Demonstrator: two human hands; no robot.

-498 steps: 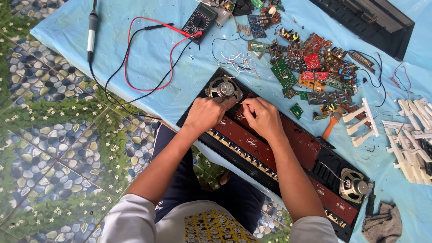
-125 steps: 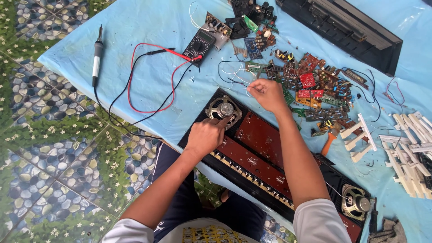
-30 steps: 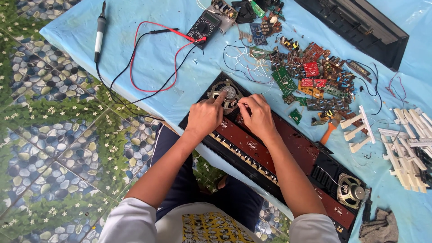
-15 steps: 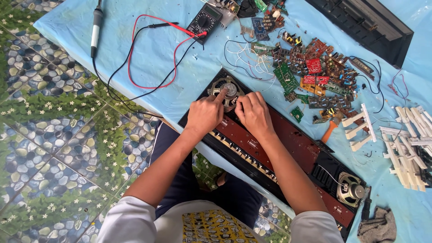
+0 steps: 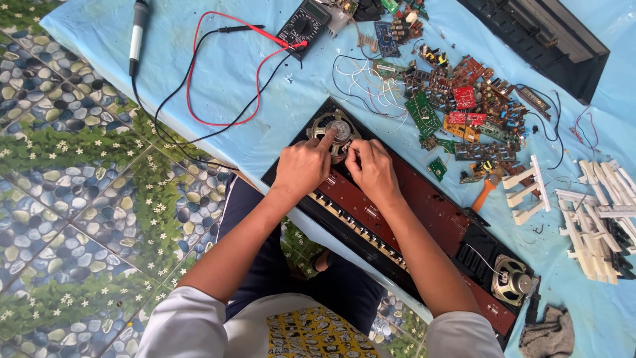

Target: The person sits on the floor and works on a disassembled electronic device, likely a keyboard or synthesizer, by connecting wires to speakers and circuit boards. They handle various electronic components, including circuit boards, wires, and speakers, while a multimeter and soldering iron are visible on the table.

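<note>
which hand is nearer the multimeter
Left. The left hand lies below the multimeter, fingertip on the round speaker; the right hand sits farther right.

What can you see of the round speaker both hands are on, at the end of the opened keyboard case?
The speaker is small and round: a dull metal frame with openings around a shiny silver magnet in the middle. It faces magnet-up at the far-left end of the opened keyboard case, beside the reddish-brown circuit board. The left hand rests a fingertip on the magnet; the right hand touches its near rim. Its wiring is hidden.
</note>
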